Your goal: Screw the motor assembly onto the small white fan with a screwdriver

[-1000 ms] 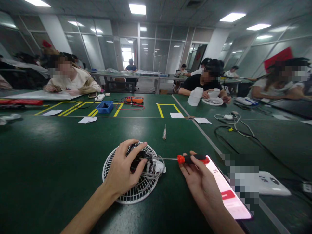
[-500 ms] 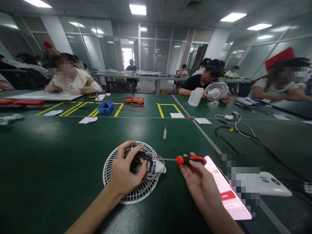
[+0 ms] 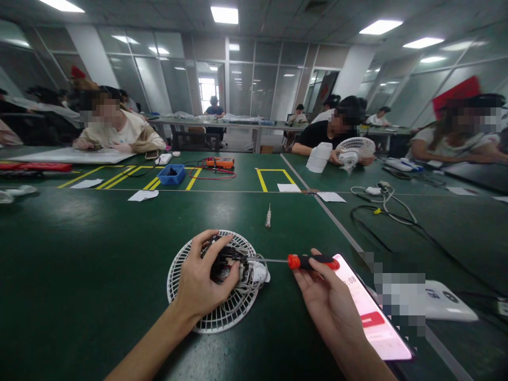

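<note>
1. Your left grip (image 3: pixel 200 283) lies on the white fan grille (image 3: pixel 222 317), clasped around the dark motor (image 3: pixel 243 267) at the grille's centre.
2. Right of the grille, your right grip (image 3: pixel 329 307) pinches the red screwdriver (image 3: pixel 313 261) by its handle, with the tip at the motor.
3. Farther right of the grille, a lit phone (image 3: pixel 377 328) lies on the table (image 3: pixel 79 275).

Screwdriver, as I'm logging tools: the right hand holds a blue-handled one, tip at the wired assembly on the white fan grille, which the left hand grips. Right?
Not blue: the head view shows the screwdriver handle red and black. The right hand does hold it, tip at the wired assembly on the fan grille, gripped by the left hand.
</note>
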`<state>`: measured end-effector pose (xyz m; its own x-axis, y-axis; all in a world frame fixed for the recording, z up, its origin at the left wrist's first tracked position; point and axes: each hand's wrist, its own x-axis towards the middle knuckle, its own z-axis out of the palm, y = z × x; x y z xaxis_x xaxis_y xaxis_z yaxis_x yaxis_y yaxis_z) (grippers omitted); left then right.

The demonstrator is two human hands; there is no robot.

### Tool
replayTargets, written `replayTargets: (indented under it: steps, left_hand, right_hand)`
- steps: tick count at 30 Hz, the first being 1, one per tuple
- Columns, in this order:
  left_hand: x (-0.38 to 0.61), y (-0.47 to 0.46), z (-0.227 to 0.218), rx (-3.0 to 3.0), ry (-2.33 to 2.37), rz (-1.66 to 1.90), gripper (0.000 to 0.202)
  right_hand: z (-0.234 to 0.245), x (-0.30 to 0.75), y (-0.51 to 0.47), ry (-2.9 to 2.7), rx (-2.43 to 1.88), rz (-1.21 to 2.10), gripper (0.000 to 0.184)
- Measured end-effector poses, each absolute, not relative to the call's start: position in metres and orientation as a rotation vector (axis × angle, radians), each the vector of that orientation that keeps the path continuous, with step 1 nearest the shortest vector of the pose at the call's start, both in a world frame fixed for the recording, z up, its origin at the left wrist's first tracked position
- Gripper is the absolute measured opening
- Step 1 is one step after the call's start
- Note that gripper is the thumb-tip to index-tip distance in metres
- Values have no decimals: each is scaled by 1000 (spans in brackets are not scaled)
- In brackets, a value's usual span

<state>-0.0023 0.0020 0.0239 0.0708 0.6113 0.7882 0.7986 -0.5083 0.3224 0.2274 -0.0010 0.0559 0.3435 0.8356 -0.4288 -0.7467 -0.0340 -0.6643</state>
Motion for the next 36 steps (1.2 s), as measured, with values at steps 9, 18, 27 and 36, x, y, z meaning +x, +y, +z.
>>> replayTargets:
  steps: [9,18,27,36]
  left_hand:
    - [-2,1,23,-2122,-1443,-1414,48]
    - [1,-1,21,-2096,-1508,-1416,52]
    - [0,0,19,-2053,-1525,-1423,47]
    - [1,0,20,-2105,-1501,-1402,48]
  right_hand:
    - [55,231,-3,-190,-953,1311,52]
    - [50,228,-5,-247,-942,1272,48]
    - [42,231,-2,-415,-1061,1221,66]
    - [49,233,1,-301,-1021,1206,53]
